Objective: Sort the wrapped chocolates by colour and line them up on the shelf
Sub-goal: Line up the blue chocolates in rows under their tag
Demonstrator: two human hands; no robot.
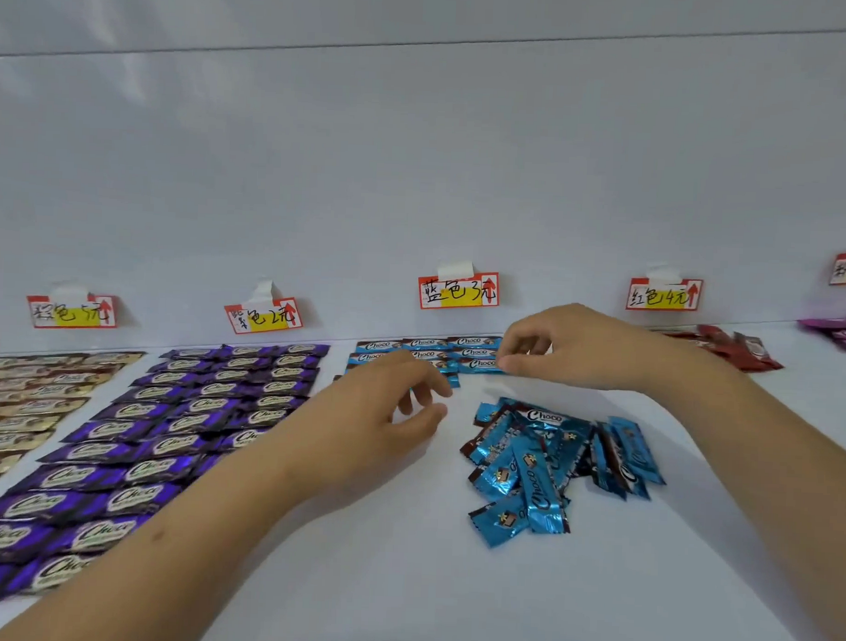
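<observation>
A light, slippery blue chocolate (482, 365) is pinched at its crimped end by the right hand (569, 347); the left hand (384, 405) is held relaxed, empty.

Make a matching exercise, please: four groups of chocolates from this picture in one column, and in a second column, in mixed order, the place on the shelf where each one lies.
Things
1. purple chocolates
2. gold chocolates
3. loose blue pile
4. red chocolates

Places
A. far left edge of the shelf, in rows
B. at the back on the right, beyond the right hand
C. in neat rows left of the left hand
D. in a heap between the two forearms

Pairs: 1-C, 2-A, 3-D, 4-B
</observation>
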